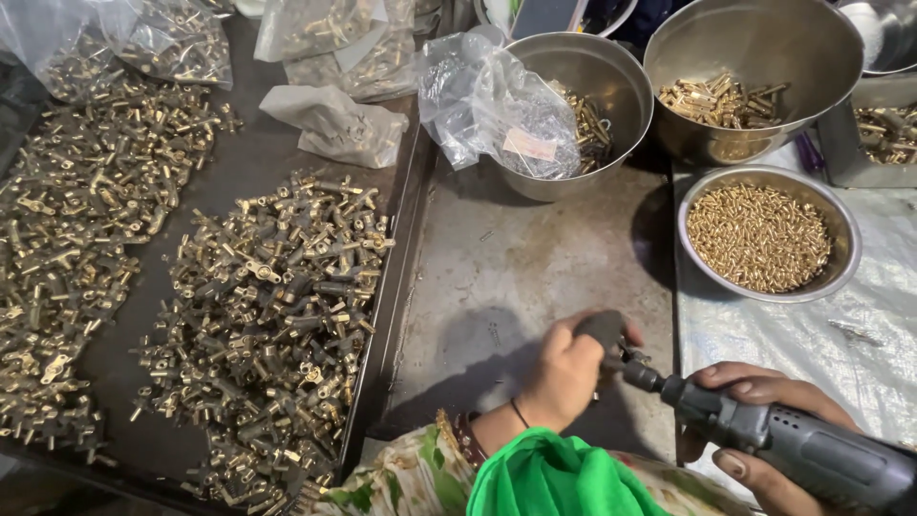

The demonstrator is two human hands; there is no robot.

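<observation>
Small brass fitting [623, 355], mostly hidden, sits at the tip of the power driver [793, 447], low over the counter [516, 277]. My left hand [570, 371] is closed around a dark knob-like part on it, pinning it so the bit stays seated. My right hand [764, 449] is wrapped round the driver body, angled up-left into the piece. Steel bowl of small brass screws [760, 236] just beyond the driver, in easy reach. Tray of assembled brass fittings [267, 315] to my left; bagged parts [492, 105] draped over the farther bowl [611, 72].

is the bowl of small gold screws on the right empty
No, the shallow steel bowl is filled with small brass screws.
</observation>
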